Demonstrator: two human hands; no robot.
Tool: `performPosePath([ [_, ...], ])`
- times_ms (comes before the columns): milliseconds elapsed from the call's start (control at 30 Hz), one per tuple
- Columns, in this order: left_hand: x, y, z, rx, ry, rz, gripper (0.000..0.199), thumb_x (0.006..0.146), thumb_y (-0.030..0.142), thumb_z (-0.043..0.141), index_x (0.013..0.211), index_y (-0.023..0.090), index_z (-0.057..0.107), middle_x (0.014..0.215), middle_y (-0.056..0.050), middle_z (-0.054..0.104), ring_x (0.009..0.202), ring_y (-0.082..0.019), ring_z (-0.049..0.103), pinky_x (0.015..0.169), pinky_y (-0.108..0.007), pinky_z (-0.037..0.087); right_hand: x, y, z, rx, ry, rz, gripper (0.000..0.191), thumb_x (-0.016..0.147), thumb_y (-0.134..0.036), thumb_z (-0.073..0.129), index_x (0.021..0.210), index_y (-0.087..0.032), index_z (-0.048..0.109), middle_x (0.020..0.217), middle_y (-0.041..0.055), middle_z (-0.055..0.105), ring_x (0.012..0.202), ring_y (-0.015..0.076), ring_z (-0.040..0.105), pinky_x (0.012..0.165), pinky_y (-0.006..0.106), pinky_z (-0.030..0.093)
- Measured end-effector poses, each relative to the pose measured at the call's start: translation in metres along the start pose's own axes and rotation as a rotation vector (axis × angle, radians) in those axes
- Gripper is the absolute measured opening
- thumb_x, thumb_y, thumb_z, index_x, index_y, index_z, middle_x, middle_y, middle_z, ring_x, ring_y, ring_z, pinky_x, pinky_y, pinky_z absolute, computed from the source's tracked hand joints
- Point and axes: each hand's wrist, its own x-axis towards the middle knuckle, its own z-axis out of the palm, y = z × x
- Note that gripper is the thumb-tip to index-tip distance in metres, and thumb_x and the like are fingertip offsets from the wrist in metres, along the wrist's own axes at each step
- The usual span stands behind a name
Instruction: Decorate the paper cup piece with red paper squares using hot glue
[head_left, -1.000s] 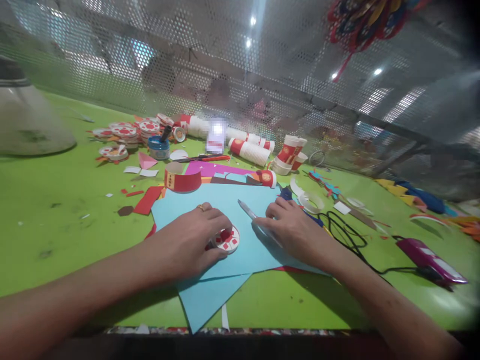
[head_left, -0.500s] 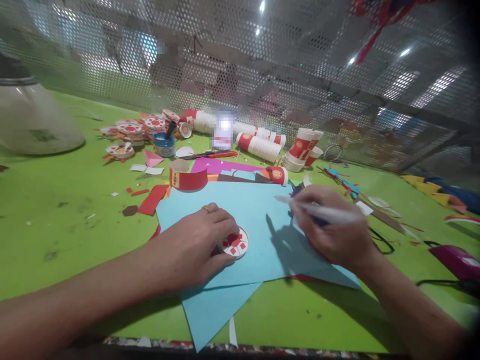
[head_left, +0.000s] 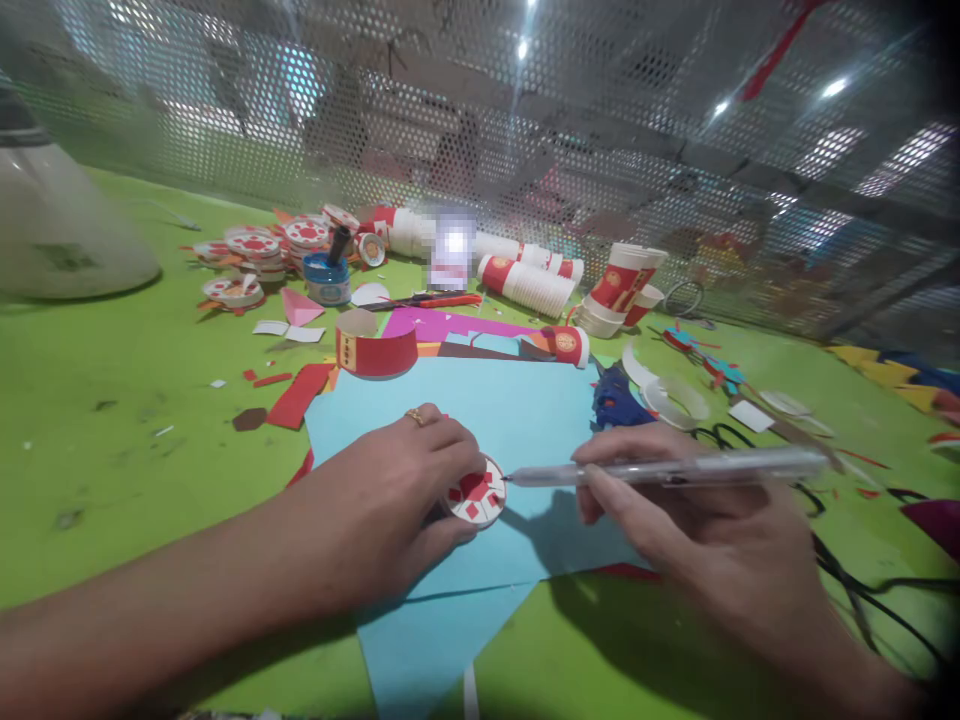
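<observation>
My left hand (head_left: pixel 397 490) is closed around a small round white disc (head_left: pixel 480 497) with red patches, its fingers and thumb gripping the left side. The disc lies on light blue paper (head_left: pixel 450 395). In my right hand (head_left: pixel 712 550) is a slim, clear-barrelled pen (head_left: pixel 667 468), held almost level. Its dark tip meets the right rim of the disc, though I cannot tell whether it touches. Beyond my right hand sits a dark blue tool (head_left: pixel 619 397), partly hidden.
A red paper ring (head_left: pixel 375 352) stands behind the blue paper. Stacked paper cups (head_left: pixel 529 285), an open blue jar (head_left: pixel 327 280) and several finished-looking red-and-white discs (head_left: pixel 251 243) lie further back. A tape roll (head_left: pixel 679 402) and black cables (head_left: pixel 847 580) are at right.
My right hand has turned and lowered, bringing the pen tip left to the disc's rim. The left hand keeps its hold on the disc. The view has shifted slightly.
</observation>
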Motion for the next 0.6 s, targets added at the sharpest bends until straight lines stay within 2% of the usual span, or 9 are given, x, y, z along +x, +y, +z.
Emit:
performPosePath([
  [233,0.0004,0.0032,-0.0016,0.026,-0.05,-0.043,0.011,0.09,0.023,0.06,0.098,0.019,0.066,0.097,-0.008,0.065,0.095,-0.026,0.054,0.082,-0.04,0.045,0.0033,-0.0001,0.0052,-0.086,-0.091,0.009,0.009,0.086,-0.017,0.061,0.085,-0.023,0.067,0.065,-0.007,0.066,0.05,0.007,0.054,0.049,0.017,0.047],
  [433,0.0019,0.0052,-0.0023,0.042,-0.062,-0.05,0.013,0.092,0.023,0.058,0.1,0.019,0.067,0.097,-0.007,0.065,0.094,-0.026,0.054,0.083,-0.041,0.045,0.0002,0.0028,0.0058,-0.05,-0.115,0.047,0.009,0.087,-0.017,0.06,0.087,-0.023,0.066,0.068,-0.0067,0.067,0.058,0.0071,0.059,0.053,0.016,0.047],
  [600,0.001,0.0046,-0.0014,0.05,-0.066,-0.039,0.015,0.093,0.025,0.056,0.101,0.018,0.066,0.098,-0.008,0.064,0.095,-0.027,0.054,0.083,-0.042,0.045,0.0015,0.003,0.0062,-0.042,-0.132,0.071,0.007,0.088,-0.019,0.06,0.085,-0.022,0.066,0.069,-0.0046,0.067,0.056,0.0079,0.058,0.049,0.018,0.046],
])
